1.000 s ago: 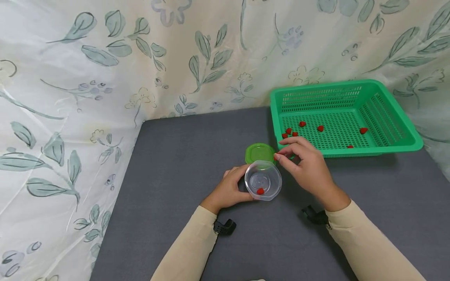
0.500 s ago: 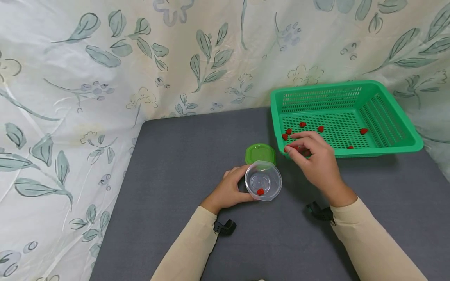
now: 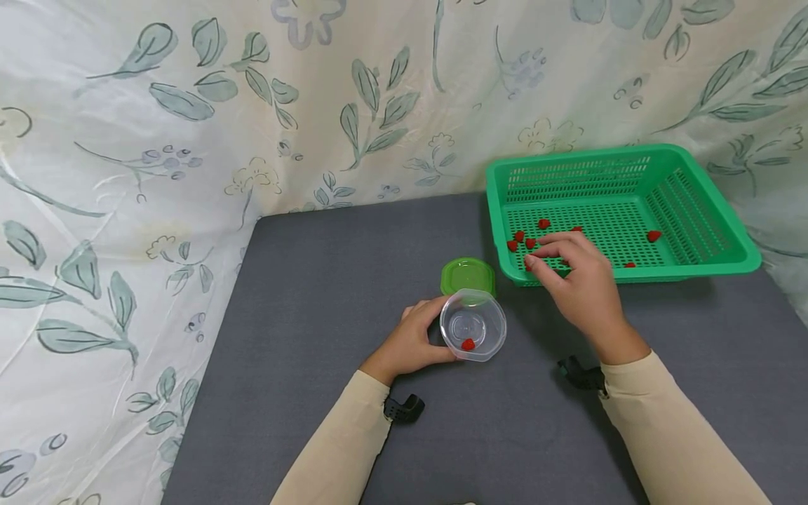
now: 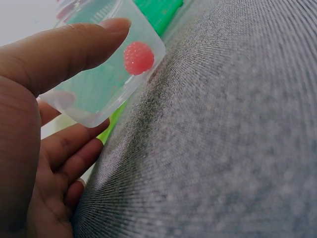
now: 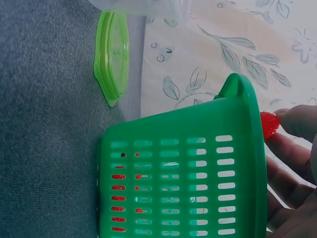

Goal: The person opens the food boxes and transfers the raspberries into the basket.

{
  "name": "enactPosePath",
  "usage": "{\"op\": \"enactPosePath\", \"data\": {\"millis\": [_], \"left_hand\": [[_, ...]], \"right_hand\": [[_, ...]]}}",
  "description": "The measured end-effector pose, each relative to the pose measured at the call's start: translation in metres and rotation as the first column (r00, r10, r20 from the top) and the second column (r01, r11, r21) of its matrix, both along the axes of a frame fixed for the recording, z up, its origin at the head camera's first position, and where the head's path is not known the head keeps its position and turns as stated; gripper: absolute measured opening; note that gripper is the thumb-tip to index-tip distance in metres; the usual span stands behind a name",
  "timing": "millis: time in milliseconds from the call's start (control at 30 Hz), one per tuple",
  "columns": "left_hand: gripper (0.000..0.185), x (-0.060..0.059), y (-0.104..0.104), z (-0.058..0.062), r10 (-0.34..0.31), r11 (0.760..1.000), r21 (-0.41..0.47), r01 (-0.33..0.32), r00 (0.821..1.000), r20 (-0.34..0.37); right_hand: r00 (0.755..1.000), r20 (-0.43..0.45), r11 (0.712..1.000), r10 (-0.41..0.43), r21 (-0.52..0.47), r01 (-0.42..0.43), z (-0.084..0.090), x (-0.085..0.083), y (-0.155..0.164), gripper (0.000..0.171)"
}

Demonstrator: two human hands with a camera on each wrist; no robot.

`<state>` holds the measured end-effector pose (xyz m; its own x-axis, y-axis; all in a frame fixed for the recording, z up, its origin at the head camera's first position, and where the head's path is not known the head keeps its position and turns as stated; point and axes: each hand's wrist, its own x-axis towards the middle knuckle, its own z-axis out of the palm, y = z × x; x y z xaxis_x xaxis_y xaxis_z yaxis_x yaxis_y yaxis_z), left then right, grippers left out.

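step: fetching a berry | left hand [image 3: 413, 341] gripped clear cup [image 3: 473, 325] | right hand [image 3: 571, 277] pinched red berry [image 5: 269, 124] over green basket [image 3: 694, 214] | next, likely: carry it to cup

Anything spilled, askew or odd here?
Nothing spilled. The clear cup sits tilted in the left hand with one red berry inside; its green lid lies off beside it. The other berries are in the green basket.

Container [image 3: 473, 326]: clear, glossy smooth plastic; lid [image 3: 467, 275] and perforated basket [image 3: 694, 259]: green glossy plastic. Table cover [image 3: 315, 315]: grey matt woven cloth. Backdrop [image 3: 189, 140]: crinkled printed fabric, slight sheen.
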<state>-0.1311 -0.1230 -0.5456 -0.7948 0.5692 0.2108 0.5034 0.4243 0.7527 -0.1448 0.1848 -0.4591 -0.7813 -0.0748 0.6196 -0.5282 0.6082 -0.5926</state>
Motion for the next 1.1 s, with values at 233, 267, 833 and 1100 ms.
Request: {"op": "enactPosePath", "data": {"millis": [233,267,833,1100], "left_hand": [[0.100,0.000,0.000,-0.001,0.001,1.000,0.002,-0.001,1.000,-0.001],[0.100,0.000,0.000,-0.001,0.000,1.000,0.003,0.000,1.000,-0.001],[0.102,0.000,0.000,-0.001,0.000,1.000,0.007,0.000,1.000,-0.003],[0.100,0.001,0.001,-0.001,0.012,1.000,0.005,-0.012,1.000,0.002]], "right_hand": [[1.000,0.020,1.000,-0.017,-0.010,0.017,0.000,-0.001,0.003,0.008],[1.000,0.020,1.000,-0.015,-0.008,0.016,0.000,-0.001,0.003,0.008],[0.997,0.017,0.997,0.078,-0.014,-0.077,0.012,0.012,-0.005,0.011],[0.977,-0.005,0.976,0.215,0.021,-0.215,0.009,0.017,-0.014,0.017]]}}
